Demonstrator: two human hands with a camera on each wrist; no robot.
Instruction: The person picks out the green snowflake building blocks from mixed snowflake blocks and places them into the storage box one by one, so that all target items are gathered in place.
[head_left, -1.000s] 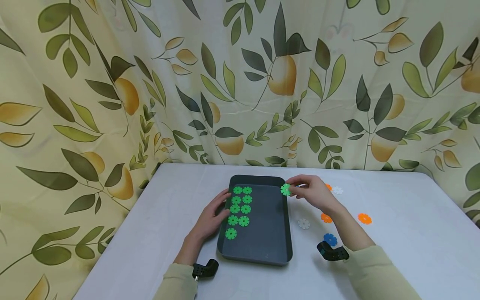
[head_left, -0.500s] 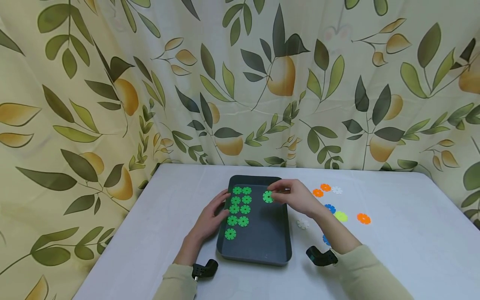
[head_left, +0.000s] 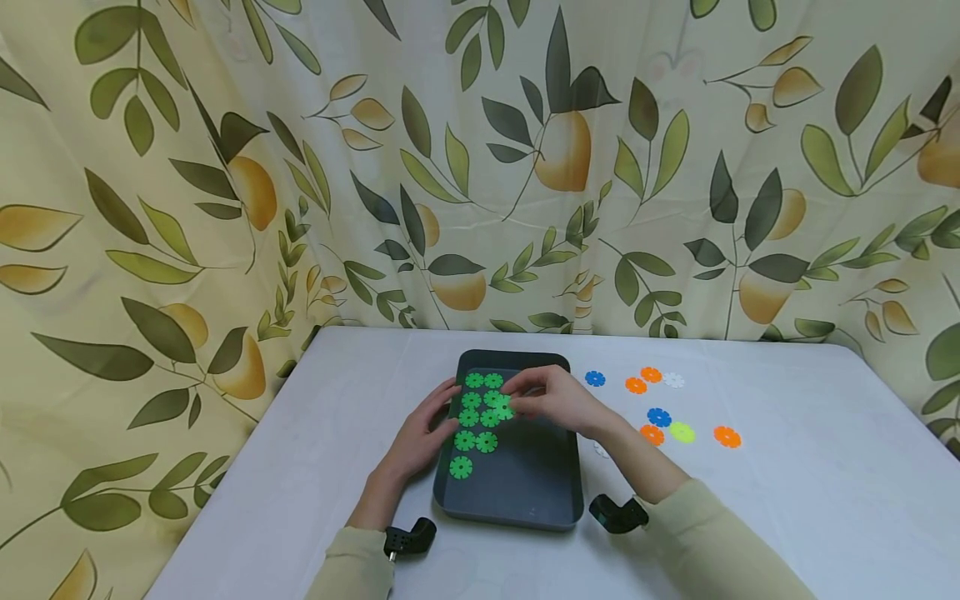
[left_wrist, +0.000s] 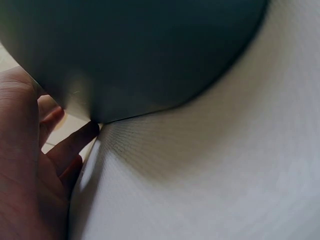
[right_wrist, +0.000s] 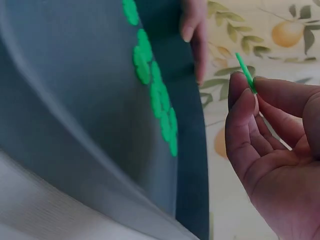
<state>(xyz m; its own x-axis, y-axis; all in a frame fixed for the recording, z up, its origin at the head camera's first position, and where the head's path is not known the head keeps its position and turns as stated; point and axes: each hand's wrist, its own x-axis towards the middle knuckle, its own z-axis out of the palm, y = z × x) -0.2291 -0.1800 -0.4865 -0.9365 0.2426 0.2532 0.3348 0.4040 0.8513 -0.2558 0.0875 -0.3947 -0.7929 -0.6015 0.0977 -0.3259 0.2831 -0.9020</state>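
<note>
Pinching a green disc (head_left: pixel 505 409), right-hand fingers (head_left: pixel 525 398) hover over the tray (head_left: pixel 525 500); left hand (head_left: pixel 427 429) flat against its wall.

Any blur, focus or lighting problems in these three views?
Head view: sharp and evenly lit, slight wide-angle bend at the edges. Left wrist view: too close, the tray is a dark out-of-focus mass beside the left hand. Right wrist view: tray smeared, but the right hand pinching the green disc is sharp.

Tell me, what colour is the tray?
Dark grey, the tray shows best in the head view.
</note>
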